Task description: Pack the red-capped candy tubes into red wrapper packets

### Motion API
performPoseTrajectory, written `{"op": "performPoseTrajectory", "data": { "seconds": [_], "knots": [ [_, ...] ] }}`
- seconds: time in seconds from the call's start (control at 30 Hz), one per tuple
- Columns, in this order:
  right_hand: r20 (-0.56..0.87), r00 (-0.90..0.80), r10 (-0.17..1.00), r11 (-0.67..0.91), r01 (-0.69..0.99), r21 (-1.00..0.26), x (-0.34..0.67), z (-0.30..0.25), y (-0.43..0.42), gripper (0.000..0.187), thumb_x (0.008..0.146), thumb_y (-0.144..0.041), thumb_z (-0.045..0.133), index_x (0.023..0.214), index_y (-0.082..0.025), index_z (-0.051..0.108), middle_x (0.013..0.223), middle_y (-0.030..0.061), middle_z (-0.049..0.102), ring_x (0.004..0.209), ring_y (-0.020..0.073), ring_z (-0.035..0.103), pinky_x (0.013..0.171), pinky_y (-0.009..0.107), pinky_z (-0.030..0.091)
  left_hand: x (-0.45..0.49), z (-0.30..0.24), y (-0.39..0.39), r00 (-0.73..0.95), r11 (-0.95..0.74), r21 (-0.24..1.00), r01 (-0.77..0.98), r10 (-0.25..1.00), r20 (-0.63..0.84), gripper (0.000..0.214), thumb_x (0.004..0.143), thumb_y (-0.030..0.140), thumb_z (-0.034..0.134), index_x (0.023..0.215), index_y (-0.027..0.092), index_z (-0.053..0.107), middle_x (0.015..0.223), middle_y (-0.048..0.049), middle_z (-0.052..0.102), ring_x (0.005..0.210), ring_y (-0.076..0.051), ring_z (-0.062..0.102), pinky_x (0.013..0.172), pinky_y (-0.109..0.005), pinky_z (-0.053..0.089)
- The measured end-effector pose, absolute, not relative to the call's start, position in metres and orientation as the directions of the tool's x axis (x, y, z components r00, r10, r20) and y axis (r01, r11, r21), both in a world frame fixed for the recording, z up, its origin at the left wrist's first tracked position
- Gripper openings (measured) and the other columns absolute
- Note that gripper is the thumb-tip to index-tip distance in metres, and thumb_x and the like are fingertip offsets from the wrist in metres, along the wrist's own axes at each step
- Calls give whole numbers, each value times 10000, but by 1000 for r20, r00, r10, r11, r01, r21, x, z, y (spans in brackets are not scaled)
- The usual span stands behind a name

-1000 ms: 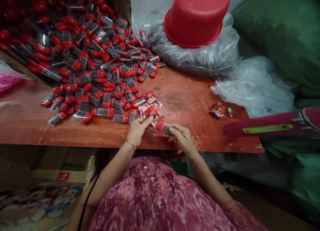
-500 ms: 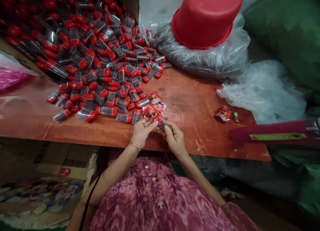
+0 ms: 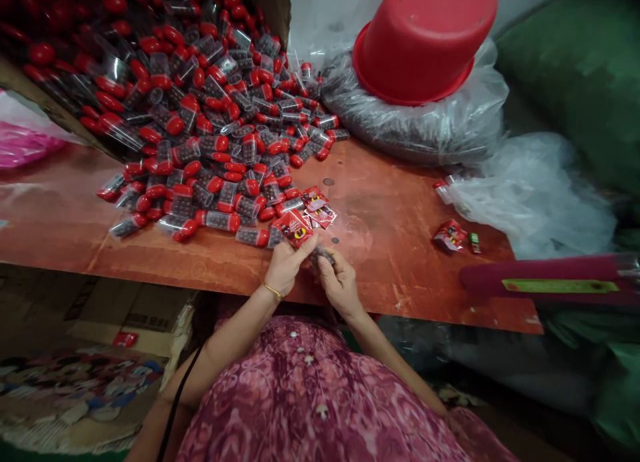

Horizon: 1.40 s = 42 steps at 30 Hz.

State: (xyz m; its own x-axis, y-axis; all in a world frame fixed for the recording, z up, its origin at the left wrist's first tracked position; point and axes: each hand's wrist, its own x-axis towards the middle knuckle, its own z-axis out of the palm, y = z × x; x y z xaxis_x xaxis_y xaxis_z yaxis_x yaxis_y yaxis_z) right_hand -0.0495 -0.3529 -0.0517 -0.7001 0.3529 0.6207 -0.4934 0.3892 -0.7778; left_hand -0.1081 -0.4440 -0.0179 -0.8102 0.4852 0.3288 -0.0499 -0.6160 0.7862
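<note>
A small red printed packet (image 3: pixel 294 227) is pinched in my left hand (image 3: pixel 283 270), its printed face turned up. My right hand (image 3: pixel 339 283) grips a dark piece (image 3: pixel 322 254) that looks like one of the clear tubes of dark beads; the fingers cover much of it. The two hands nearly meet at the front of the table. Just beyond them lie more red packets (image 3: pixel 320 207). Left of these spreads a big heap of clear tubes with red caps (image 3: pixel 220 145), dark beads inside.
The heap spills from a cardboard box (image 3: pixel 273 12) onto the reddish table (image 3: pixel 380 215). A red tub (image 3: pixel 425 49) rests upside down on a filled plastic bag (image 3: pixel 400 139). To the right are a crumpled clear bag (image 3: pixel 540 195), a red wrapper (image 3: pixel 450 237) and a maroon roll (image 3: pixel 540 275).
The red packet has swung up and left in my left hand, showing more of its face. My right hand has moved slightly left, closer to the left hand. The view has shifted a little.
</note>
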Motion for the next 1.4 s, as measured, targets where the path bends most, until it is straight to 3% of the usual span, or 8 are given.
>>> {"op": "performPoseTrajectory", "data": {
  "seconds": [0.17, 0.37, 0.67, 0.83, 1.0, 1.13, 1.3, 1.4],
  "knots": [
    [491, -785, 377, 140, -475, -869, -56, -42, -365, 332, 800, -533, 494, 861, -206, 496, 555, -81, 448, 329, 33, 304, 331, 190, 319, -108, -20, -445, -747, -480, 875, -67, 605, 275, 447, 546, 570, 712, 566, 143, 584, 412, 26, 486, 351, -87, 422, 337, -216, 328],
    [558, -757, 341, 306, -472, -827, -59, -34, -364, 303, 785, -486, 554, 878, -198, 535, 552, -68, 466, 394, 59, 404, 387, 203, 367, -112, -23, -449, -765, -627, 778, -41, 521, 379, 420, 595, 560, 692, 625, 151, 602, 511, 5, 562, 451, -97, 491, 428, -217, 399],
    [482, -865, 142, 215, -448, -868, -63, -37, -370, 374, 756, -511, 576, 960, -199, 554, 642, -33, 596, 509, 87, 545, 574, 244, 474, -117, -28, -477, -796, -606, 789, -100, 524, 302, 380, 563, 479, 742, 632, 130, 607, 521, 10, 543, 457, -82, 462, 421, -209, 376],
    [490, -851, 192, 309, -421, -853, -78, -43, -388, 315, 739, -505, 590, 767, -199, 522, 517, -57, 545, 426, 88, 498, 456, 217, 411, -113, -42, -491, -818, -622, 763, -178, 525, 237, 353, 576, 450, 750, 634, 124, 628, 562, -5, 598, 494, -85, 499, 456, -196, 397],
    [729, -667, 156, 744, -406, -531, -87, -36, -378, 281, 760, -469, 604, 736, -190, 584, 616, -5, 570, 548, 117, 508, 550, 246, 418, -130, -56, -540, -914, -647, 703, -294, 406, -8, 207, 741, 366, 649, 752, 159, 652, 642, -11, 682, 626, -133, 632, 638, -233, 502],
    [842, -531, 94, 976, -116, -182, -87, -31, -345, 325, 862, -412, 480, 983, -156, 640, 839, 104, 632, 772, 208, 548, 705, 331, 432, -161, -62, -595, -973, -826, 548, -133, 5, -229, 339, 907, 352, 386, 685, 183, 580, 520, 40, 621, 527, -74, 599, 630, -191, 499],
    [815, -578, 29, 999, 44, -4, -94, -40, -328, 354, 884, -375, 446, 1098, -169, 638, 928, 124, 636, 836, 242, 525, 716, 350, 408, -176, -56, -617, -981, -895, 445, 26, -108, -161, 465, 930, 399, 249, 736, 146, 587, 660, -15, 664, 644, -71, 621, 708, -195, 508],
    [830, -557, 23, 999, 39, -2, -98, -44, -328, 354, 885, -383, 445, 1087, -172, 646, 904, 112, 634, 816, 225, 525, 707, 330, 401, -169, -53, -593, -989, -750, 658, 68, -138, -55, 368, 891, 386, 379, 686, 161, 587, 554, 8, 602, 540, -90, 570, 606, -213, 488]
  ]
}}
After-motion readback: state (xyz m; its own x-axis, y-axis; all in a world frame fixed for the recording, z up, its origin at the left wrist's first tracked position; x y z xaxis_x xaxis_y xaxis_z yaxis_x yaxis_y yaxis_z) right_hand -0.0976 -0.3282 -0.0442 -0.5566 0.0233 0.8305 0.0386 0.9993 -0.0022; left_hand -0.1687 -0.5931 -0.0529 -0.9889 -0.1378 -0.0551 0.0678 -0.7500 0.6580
